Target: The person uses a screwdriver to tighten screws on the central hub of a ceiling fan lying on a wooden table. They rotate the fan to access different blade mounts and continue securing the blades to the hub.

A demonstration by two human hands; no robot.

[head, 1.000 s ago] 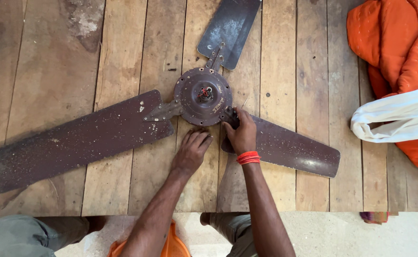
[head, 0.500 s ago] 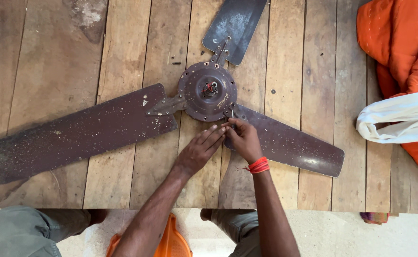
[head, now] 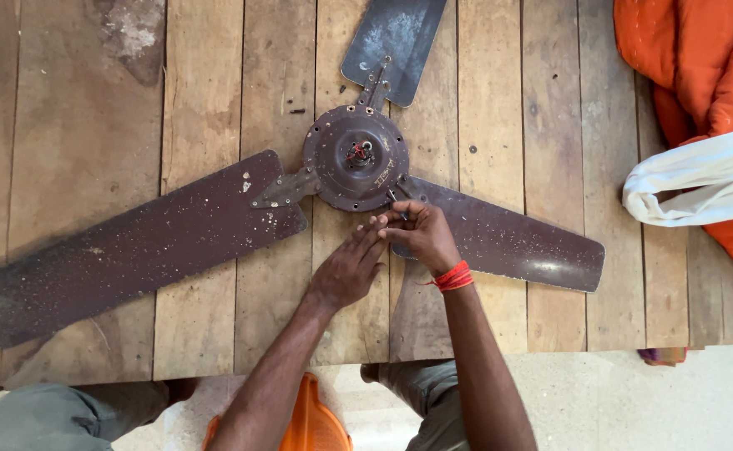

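1. Brown and rust-speckled, the ceiling fan (head: pixel 356 159) lay flat on the plank table (head: pixel 74 125), its three blades spread.
2. The right hand (head: pixel 423 235) pinched the blade bracket (head: pixel 401 194) at the hub's lower edge.
3. The left hand (head: pixel 347 269) lay open, its fingertips (head: pixel 376 227) meeting the right's.
4. An orange cloth (head: pixel 700 67) and a white bag (head: pixel 700 184) sat well apart at the right.

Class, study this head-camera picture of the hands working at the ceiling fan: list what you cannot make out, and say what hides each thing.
- Whatever the right hand pinches at the fan hub: hidden by the fingers, too small.
- Bracket of the right blade: covered by both hands; the left hand meets the right there.
- Far blade: its end is cut off by the top edge.
- Orange cloth and white cloth: cut off by the right edge.
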